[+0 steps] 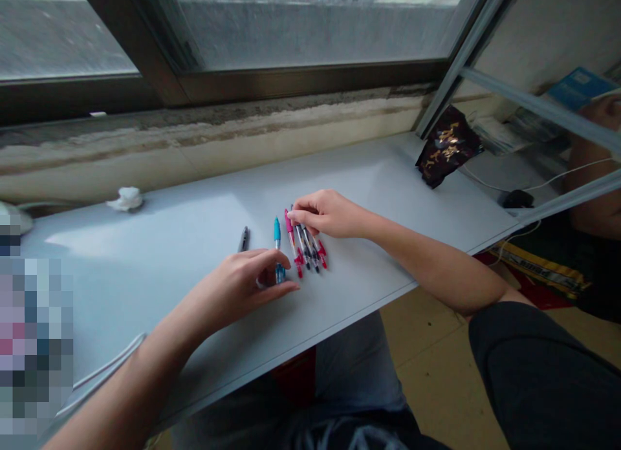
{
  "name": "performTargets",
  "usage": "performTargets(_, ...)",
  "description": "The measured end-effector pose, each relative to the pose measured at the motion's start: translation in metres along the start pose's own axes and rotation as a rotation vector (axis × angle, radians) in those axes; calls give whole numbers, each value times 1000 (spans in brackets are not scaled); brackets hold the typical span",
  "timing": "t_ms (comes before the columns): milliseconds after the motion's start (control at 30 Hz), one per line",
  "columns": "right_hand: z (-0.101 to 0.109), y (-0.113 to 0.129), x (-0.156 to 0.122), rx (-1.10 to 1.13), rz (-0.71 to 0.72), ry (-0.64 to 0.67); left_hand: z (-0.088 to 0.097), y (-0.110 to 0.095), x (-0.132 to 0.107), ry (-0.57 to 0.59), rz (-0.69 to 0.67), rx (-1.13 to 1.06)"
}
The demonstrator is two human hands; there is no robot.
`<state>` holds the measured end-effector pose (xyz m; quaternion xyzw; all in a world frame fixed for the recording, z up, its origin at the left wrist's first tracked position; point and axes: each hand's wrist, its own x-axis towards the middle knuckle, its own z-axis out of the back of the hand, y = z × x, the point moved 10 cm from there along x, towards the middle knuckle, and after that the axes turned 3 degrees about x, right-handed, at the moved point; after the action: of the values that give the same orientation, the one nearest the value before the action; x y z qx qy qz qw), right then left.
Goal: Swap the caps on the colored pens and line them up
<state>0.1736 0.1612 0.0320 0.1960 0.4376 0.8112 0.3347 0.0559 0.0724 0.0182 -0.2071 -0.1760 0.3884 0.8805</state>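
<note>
Judging by the row, pens are being lined up side by side. The right hand (325,214) pinches the top ends of the bunch of pens (308,246) lying on the counter (145,256), with its wrist low. The left hand (237,288) is loosely open and palm down, its fingertips on the teal pen (277,233) just beside that bunch. A grey pen (243,238) lies beyond its knuckles. Closing the gap calls for a light sideways nudge.

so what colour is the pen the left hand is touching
The pen is teal, touching the left hand; best in the head view.
</note>
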Motion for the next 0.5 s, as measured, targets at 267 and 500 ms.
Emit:
performTargets(267,-1,1,0,-22,-3,10,-1,-2,1,13,-8,11)
performTargets(500,-4,-1,1,-60,-5,38,-10,4,2,46,26,62)
